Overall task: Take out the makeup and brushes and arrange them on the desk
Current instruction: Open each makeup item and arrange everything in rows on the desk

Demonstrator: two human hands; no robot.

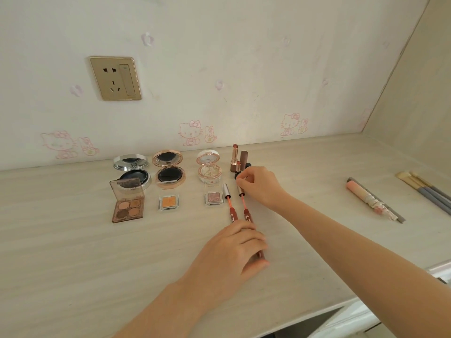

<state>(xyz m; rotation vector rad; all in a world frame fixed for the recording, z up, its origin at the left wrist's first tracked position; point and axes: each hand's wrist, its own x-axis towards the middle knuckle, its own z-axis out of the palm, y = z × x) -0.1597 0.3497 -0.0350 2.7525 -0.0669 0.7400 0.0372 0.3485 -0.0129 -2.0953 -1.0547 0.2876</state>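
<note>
Two lip glosses lie side by side on the pale desk (73, 252), each with its wand pulled out of a dark red tube. My right hand (262, 185) pinches the silver cap (240, 190) of the right wand. My left hand (234, 250) rests over the lower ends of the tubes, fingers on the right tube (247, 217). The left wand's cap (227, 190) lies free. Open compacts (133, 172) (169, 170) (210, 168), a brown eyeshadow palette (127, 203) and two small single shadows (169, 202) (214, 198) stand in rows to the left.
Uncapped lipsticks (238, 159) stand behind my right hand near the wall. A pink tube and a grey pencil (371, 198) lie at the right, with makeup brushes (424, 189) further right. A wall socket (114, 78) sits above the desk. The desk's front edge runs at lower right.
</note>
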